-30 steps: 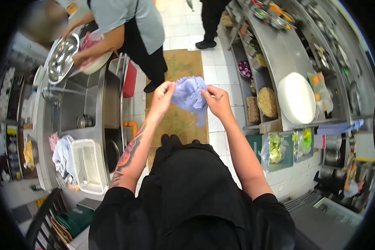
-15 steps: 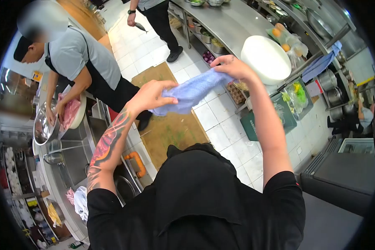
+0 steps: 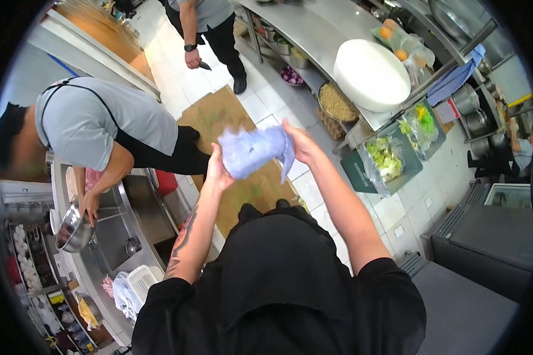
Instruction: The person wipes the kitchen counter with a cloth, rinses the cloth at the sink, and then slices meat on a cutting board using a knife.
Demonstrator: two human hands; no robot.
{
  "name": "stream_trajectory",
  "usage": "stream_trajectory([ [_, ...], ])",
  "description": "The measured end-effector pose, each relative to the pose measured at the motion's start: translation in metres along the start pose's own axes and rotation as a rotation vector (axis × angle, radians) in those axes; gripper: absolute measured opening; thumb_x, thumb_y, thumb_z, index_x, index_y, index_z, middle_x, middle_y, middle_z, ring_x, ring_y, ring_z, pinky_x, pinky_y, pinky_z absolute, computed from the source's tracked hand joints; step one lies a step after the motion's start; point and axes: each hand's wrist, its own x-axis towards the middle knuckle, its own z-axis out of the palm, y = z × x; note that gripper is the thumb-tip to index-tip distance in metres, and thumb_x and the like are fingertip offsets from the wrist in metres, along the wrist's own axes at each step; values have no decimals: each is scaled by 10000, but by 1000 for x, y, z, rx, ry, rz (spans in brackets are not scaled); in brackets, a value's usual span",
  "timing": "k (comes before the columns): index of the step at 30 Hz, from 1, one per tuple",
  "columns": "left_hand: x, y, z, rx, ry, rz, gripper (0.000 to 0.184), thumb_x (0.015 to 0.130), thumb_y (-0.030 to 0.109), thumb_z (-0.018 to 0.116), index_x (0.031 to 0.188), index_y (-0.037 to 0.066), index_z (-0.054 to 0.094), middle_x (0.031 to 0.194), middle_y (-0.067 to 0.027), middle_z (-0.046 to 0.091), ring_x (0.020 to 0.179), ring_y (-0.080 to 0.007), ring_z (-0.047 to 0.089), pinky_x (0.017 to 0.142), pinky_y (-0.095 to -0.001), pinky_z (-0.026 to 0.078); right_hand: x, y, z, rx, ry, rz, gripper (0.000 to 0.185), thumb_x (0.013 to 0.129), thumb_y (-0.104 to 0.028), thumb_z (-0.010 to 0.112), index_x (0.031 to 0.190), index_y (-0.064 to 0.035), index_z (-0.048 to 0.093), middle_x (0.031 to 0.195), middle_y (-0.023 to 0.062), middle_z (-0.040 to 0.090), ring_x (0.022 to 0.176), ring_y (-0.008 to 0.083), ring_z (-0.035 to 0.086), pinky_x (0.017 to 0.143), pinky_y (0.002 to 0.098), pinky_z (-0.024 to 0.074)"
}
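A folded blue cloth (image 3: 254, 154) is stretched between my two hands in front of my body, above the floor. My left hand (image 3: 219, 170) grips its left end, thumb up along the edge. At the other end, my right hand (image 3: 301, 145) pinches the cloth, and a loose corner hangs down beside the fingers. Parts of the cloth are smeared by motion.
To the left, a co-worker (image 3: 100, 127) bends over the sink (image 3: 109, 213), tilting a metal bowl (image 3: 76, 231). Another person stands ahead. Cardboard (image 3: 222, 112) covers floor tiles. On the right are a steel table (image 3: 302, 23), white tub (image 3: 372, 74) and lettuce crates (image 3: 355, 171).
Both my hands have come lower and nearer my body with the cloth, which is now more compactly folded. The co-worker has lowered and tilted the bowl over the sink.
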Motion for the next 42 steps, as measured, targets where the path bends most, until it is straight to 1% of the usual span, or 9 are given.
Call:
stream_trajectory([
  [11,-16,47,16,619,343,531,181,1018,243,737,1019,64,762,853,43,684,694,-51,577,647,-225,482,-47,-24,-4,-234,325,-473,213,1010,-171,685,1149,-10,704,1021,72,753,911,154,717,838,309,567],
  [15,1,77,27,1133,449,962,280,1035,224,705,1103,-45,742,1032,-68,736,994,-189,679,926,-311,503,-33,-61,6,-537,440,-747,199,1017,-99,620,1164,14,692,1050,70,732,899,115,677,827,285,541],
  [19,8,105,87,1412,466,1502,266,1062,231,671,1106,-21,743,1197,-94,714,1051,-155,647,963,-326,507,-52,-116,38,-570,357,-865,301,1008,-38,609,1297,12,677,1086,48,702,985,115,659,851,287,539],
  [22,18,116,118,904,238,1236,305,1083,281,649,1131,-13,717,1146,-79,728,1024,-129,650,921,-295,515,-67,-147,35,-741,313,-869,369,982,-30,678,1351,-34,686,1079,36,692,1048,127,642,876,297,538],
  [28,109,133,160,858,48,998,352,1108,359,601,1020,24,663,865,36,635,776,-33,522,706,-222,442,-109,-193,7,-1440,483,-785,296,875,-170,841,1096,1,742,1103,93,681,949,202,650,812,311,525],
  [30,163,124,154,711,-93,823,326,1108,331,608,1045,17,669,905,14,674,797,-41,560,731,-224,466,-95,-189,-26,-1267,467,-1006,248,904,-211,826,975,-2,714,965,54,680,824,154,616,717,303,499],
  [33,203,109,177,705,-142,688,290,1108,298,608,1080,14,663,973,-16,696,868,-72,605,780,-257,503,-80,-190,-42,-728,754,-773,289,981,-325,747,913,-47,701,711,-46,567,689,62,497,625,268,420],
  [38,207,76,222,942,-101,738,252,1085,237,634,1144,-7,655,969,-21,666,862,-78,590,748,-255,484,-54,-186,-22,-649,972,-851,292,974,-314,753,957,-25,712,732,-7,615,680,82,521,622,295,452],
  [42,185,24,253,1188,-354,734,304,1056,210,663,1233,-37,666,1148,-93,720,971,-136,683,859,-301,549,-5,-177,0,-569,635,-958,316,976,-310,758,1130,-42,688,952,44,687,857,124,619,772,293,507],
])
